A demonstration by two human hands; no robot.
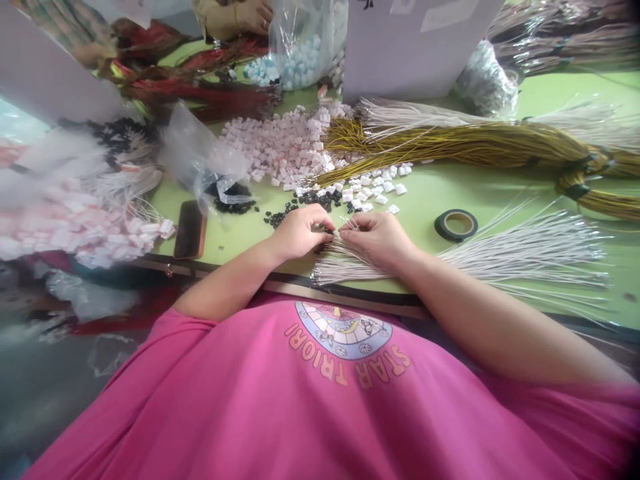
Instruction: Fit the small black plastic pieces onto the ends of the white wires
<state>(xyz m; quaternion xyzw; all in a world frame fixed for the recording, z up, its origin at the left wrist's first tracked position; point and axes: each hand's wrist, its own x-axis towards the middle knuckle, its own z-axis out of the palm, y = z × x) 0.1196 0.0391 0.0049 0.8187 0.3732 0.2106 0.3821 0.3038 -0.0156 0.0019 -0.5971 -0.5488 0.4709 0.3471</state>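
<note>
Our left hand (300,230) has its fingertips pressed together on a small dark piece (328,231), and our right hand (377,237) pinches the ends of a bundle of white wires (345,263). The two hands almost touch. The bundle lies under the right hand and fans toward the front edge of the green table (430,193), which is very near our wrists, so we have little room behind. Just ahead of the fingers lie loose black pieces (320,199) and then a pile of white connector housings (285,143). A phone (190,229) lies left of the left hand and a tape roll (455,225) right of the right hand, both with bare table between. Yellow wires (475,143) lie farther back.
</note>
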